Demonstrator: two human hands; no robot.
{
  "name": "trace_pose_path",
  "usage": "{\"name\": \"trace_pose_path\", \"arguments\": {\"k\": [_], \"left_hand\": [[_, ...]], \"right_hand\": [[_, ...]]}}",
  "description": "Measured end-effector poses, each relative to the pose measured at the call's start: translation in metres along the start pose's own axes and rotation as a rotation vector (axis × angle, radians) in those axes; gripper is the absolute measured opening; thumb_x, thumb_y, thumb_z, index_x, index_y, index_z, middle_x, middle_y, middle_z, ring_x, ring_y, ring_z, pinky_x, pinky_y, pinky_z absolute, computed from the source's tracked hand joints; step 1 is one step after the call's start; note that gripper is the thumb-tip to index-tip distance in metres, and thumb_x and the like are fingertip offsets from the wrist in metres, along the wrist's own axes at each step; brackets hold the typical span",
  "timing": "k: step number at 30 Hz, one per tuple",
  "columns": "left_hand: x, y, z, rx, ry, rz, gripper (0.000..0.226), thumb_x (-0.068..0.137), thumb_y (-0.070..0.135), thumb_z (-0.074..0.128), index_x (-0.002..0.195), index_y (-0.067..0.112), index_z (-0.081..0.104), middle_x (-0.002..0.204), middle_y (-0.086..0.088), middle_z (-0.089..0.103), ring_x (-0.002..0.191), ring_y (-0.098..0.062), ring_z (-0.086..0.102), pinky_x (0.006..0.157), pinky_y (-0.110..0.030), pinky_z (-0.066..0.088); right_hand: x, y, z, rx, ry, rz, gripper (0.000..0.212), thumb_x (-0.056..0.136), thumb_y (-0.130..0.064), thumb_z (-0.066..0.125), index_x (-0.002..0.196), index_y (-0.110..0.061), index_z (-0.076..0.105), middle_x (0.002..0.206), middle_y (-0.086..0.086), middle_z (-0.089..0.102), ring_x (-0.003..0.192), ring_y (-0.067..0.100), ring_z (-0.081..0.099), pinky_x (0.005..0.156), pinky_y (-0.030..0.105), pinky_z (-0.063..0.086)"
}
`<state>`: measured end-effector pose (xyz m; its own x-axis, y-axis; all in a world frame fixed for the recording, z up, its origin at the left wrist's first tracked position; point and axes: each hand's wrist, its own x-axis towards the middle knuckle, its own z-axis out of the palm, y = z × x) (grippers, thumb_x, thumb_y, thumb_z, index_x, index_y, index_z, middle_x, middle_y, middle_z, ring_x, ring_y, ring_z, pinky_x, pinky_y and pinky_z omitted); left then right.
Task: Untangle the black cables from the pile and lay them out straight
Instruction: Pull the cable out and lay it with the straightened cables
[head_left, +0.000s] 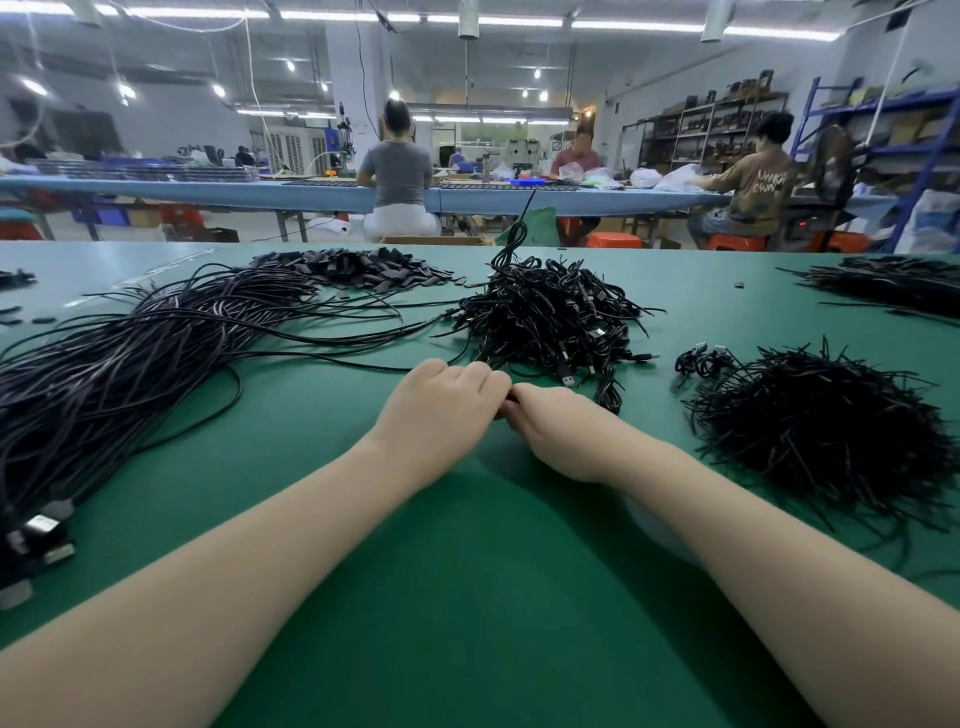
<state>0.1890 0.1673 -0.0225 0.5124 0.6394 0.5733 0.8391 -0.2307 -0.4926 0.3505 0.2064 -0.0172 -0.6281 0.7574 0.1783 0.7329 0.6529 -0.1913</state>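
Green surface (467, 545), workshop behind. Tangled pile (550, 317) sits mid-surface toward the far edge; straightened cables (130, 364) lie along the left edge, likely kept apart from it. Left hand (441, 410) and right hand (556, 436) meet just before the pile, fingers curled, seemingly pinching one cable end; grip mostly hidden.

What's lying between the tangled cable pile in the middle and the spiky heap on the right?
In the head view, a small coiled cable bundle on otherwise bare green table.
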Motion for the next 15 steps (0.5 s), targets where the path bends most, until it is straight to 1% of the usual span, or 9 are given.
{"name": "trace_pose_path", "arguments": {"k": [3,5,6,7,9,10,12,13,15], "left_hand": [[0.001,0.005,0.002,0.014,-0.049,-0.040,0.020,0.060,0.011,0.078,0.066,0.014,0.060,0.055,0.003,0.056,0.041,-0.017,0.054,0.045,-0.024,0.035],[0.000,0.008,0.002,-0.066,-0.078,-0.156,0.024,0.065,0.015,0.081,0.068,0.013,0.057,0.056,0.000,0.057,0.042,-0.021,0.055,0.044,-0.025,0.032],[-0.002,0.008,0.005,-0.120,-0.102,-0.238,0.021,0.078,0.020,0.074,0.076,0.014,0.054,0.063,0.000,0.058,0.049,-0.025,0.058,0.047,-0.028,0.031],[-0.003,0.005,0.011,-0.201,-0.136,-0.350,0.018,0.092,0.026,0.059,0.083,0.016,0.047,0.070,0.002,0.055,0.060,-0.029,0.059,0.053,-0.031,0.031],[-0.009,-0.004,0.020,-0.511,-0.187,-0.582,0.024,0.102,0.033,0.033,0.084,0.018,0.033,0.074,0.007,0.046,0.070,-0.033,0.053,0.060,-0.035,0.030],[-0.012,-0.007,0.024,-0.643,-0.178,-0.658,0.027,0.103,0.035,0.030,0.082,0.018,0.032,0.073,0.006,0.045,0.071,-0.032,0.051,0.061,-0.036,0.031],[-0.013,-0.009,0.025,-0.736,-0.107,-0.689,0.030,0.103,0.036,0.029,0.080,0.018,0.034,0.072,0.001,0.048,0.070,-0.029,0.051,0.059,-0.037,0.031],[-0.012,-0.008,0.023,-0.754,-0.084,-0.673,0.031,0.102,0.037,0.029,0.080,0.017,0.035,0.071,0.000,0.050,0.067,-0.027,0.051,0.057,-0.036,0.031],[-0.010,-0.005,0.021,-0.819,-0.071,-0.659,0.033,0.102,0.039,0.030,0.078,0.017,0.036,0.068,-0.001,0.051,0.062,-0.025,0.050,0.054,-0.037,0.033]], "right_hand": [[0.002,-0.002,-0.009,-0.274,-0.002,-0.032,0.027,0.103,-0.041,0.025,0.087,-0.020,0.034,0.082,-0.002,0.048,0.075,0.026,0.052,0.063,0.034,0.031],[0.008,-0.002,-0.026,-0.323,-0.047,-0.019,0.035,0.099,-0.053,0.031,0.096,-0.020,0.043,0.091,-0.003,0.054,0.082,0.024,0.054,0.068,0.035,0.036],[0.012,0.000,-0.039,-0.309,-0.076,-0.005,0.042,0.093,-0.061,0.038,0.106,-0.022,0.048,0.100,-0.003,0.057,0.088,0.022,0.055,0.073,0.036,0.041],[0.015,0.005,-0.057,-0.279,-0.100,0.022,0.052,0.087,-0.066,0.046,0.118,-0.025,0.049,0.111,-0.002,0.058,0.097,0.021,0.056,0.082,0.037,0.045],[0.018,0.023,-0.096,-0.261,-0.104,0.113,0.071,0.081,-0.063,0.060,0.137,-0.024,0.042,0.129,0.002,0.055,0.115,0.024,0.054,0.096,0.040,0.046],[0.018,0.035,-0.115,-0.335,-0.095,0.173,0.071,0.083,-0.059,0.061,0.140,-0.021,0.041,0.133,0.005,0.054,0.119,0.026,0.052,0.098,0.040,0.045],[0.014,0.064,-0.143,-0.571,-0.136,0.315,0.060,0.089,-0.054,0.055,0.137,-0.018,0.047,0.132,0.007,0.056,0.120,0.027,0.052,0.099,0.041,0.045],[0.010,0.076,-0.150,-0.656,-0.203,0.371,0.055,0.092,-0.052,0.053,0.134,-0.017,0.051,0.131,0.006,0.057,0.119,0.026,0.053,0.099,0.040,0.045],[-0.004,0.097,-0.150,-0.696,-0.353,0.429,0.048,0.095,-0.049,0.049,0.129,-0.017,0.058,0.127,0.001,0.061,0.114,0.022,0.056,0.099,0.034,0.045]]}}
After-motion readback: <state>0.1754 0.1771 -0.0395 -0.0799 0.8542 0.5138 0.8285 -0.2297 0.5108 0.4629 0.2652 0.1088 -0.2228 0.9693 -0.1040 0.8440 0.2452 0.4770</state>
